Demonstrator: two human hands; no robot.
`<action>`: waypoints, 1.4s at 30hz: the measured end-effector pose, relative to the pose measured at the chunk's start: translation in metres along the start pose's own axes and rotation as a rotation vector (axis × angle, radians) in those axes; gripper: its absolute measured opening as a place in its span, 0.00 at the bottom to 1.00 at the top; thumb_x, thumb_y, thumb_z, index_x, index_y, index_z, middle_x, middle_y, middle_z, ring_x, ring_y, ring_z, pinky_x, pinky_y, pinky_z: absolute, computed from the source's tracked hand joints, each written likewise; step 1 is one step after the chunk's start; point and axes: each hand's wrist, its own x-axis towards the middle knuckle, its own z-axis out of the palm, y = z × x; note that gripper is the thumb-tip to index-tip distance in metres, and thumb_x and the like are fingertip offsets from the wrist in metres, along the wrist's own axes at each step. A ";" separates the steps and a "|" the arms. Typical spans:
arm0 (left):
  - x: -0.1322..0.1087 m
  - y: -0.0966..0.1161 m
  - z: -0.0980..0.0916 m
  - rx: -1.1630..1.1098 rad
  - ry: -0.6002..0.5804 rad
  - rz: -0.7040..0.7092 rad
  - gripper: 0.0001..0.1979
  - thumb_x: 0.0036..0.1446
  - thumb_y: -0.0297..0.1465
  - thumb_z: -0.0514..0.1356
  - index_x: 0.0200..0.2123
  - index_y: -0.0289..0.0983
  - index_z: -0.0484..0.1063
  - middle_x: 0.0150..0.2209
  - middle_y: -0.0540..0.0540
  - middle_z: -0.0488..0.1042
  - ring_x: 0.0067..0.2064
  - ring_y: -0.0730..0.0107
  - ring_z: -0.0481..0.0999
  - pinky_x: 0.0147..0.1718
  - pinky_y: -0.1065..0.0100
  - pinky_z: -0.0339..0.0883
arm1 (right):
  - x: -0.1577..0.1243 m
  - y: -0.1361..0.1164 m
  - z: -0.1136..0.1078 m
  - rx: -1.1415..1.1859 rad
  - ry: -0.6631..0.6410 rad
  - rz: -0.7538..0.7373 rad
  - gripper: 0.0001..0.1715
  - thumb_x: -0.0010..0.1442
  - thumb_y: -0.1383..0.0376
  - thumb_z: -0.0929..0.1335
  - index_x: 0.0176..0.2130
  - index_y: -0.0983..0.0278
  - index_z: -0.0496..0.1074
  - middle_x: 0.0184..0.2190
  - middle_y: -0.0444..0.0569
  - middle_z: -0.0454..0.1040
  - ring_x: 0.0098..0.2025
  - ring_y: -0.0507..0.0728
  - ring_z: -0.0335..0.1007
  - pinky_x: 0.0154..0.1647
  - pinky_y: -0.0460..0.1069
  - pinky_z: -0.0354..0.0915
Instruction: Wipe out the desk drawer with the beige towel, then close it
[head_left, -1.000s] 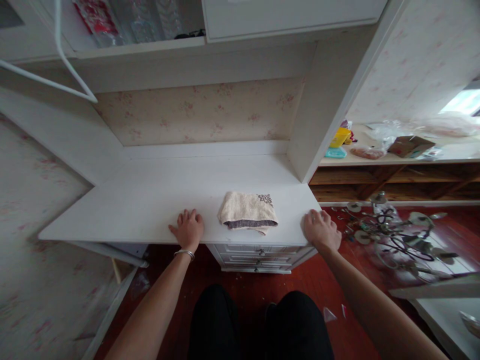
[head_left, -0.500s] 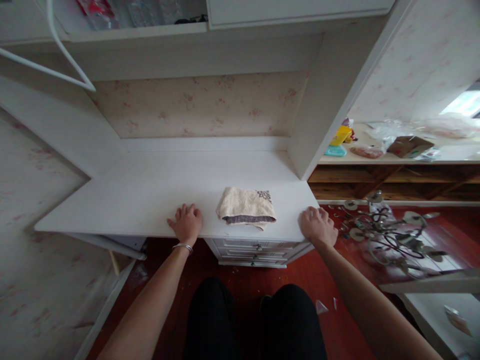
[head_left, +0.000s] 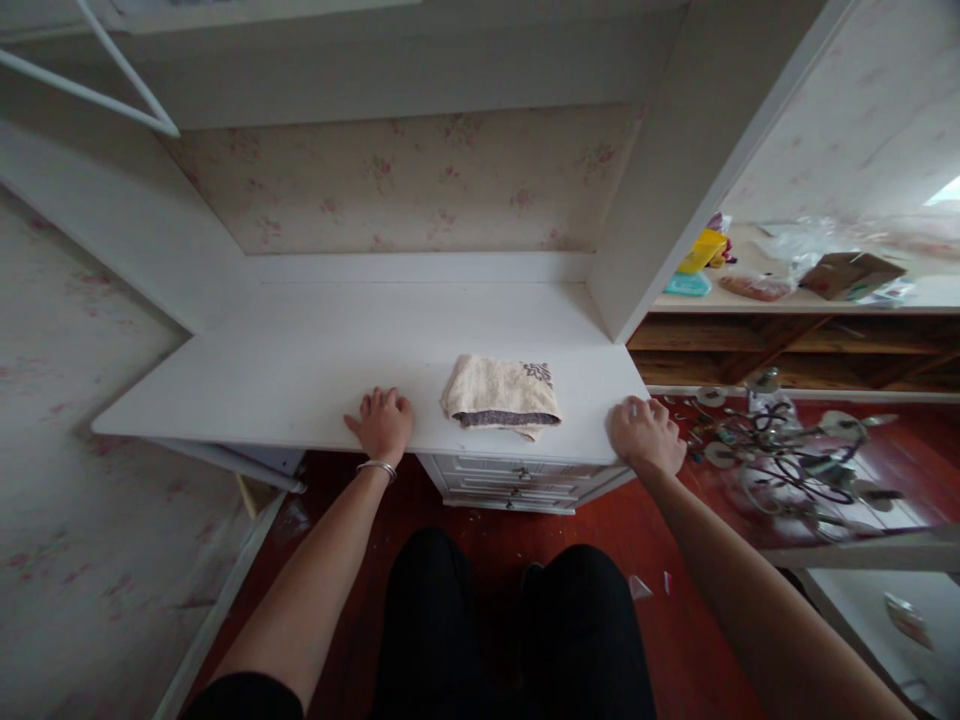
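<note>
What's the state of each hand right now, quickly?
Left hand: open, fingers spread on the white desktop, holding nothing.
Right hand: at the desktop's front right corner; whether open or closed cannot be told.

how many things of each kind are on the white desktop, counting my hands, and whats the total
Hands: 2 (left hand at the front edge, right hand at the right end)
Folded cloth: 1 (between them, cream with a dark pattern)
Total on the white desktop: 3
</note>
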 end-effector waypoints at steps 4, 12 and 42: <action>0.000 0.000 0.001 -0.003 0.009 -0.002 0.18 0.63 0.36 0.48 0.52 0.45 0.71 0.60 0.43 0.65 0.61 0.51 0.58 0.57 0.33 0.44 | 0.001 0.001 0.002 0.003 0.001 0.002 0.31 0.63 0.46 0.51 0.58 0.51 0.63 0.61 0.51 0.57 0.55 0.71 0.59 0.50 0.67 0.59; -0.001 0.002 -0.001 -0.001 0.017 -0.010 0.17 0.63 0.36 0.48 0.51 0.44 0.71 0.59 0.43 0.65 0.61 0.53 0.59 0.57 0.34 0.44 | 0.001 0.002 0.003 0.009 -0.001 0.014 0.32 0.63 0.45 0.50 0.58 0.50 0.63 0.61 0.52 0.58 0.55 0.70 0.60 0.50 0.67 0.59; -0.001 0.005 -0.007 -0.027 0.010 -0.008 0.17 0.62 0.34 0.48 0.49 0.43 0.72 0.57 0.42 0.67 0.60 0.51 0.59 0.56 0.32 0.45 | 0.000 0.000 0.001 0.000 -0.021 0.017 0.32 0.63 0.45 0.51 0.59 0.52 0.62 0.61 0.53 0.57 0.55 0.71 0.60 0.50 0.67 0.59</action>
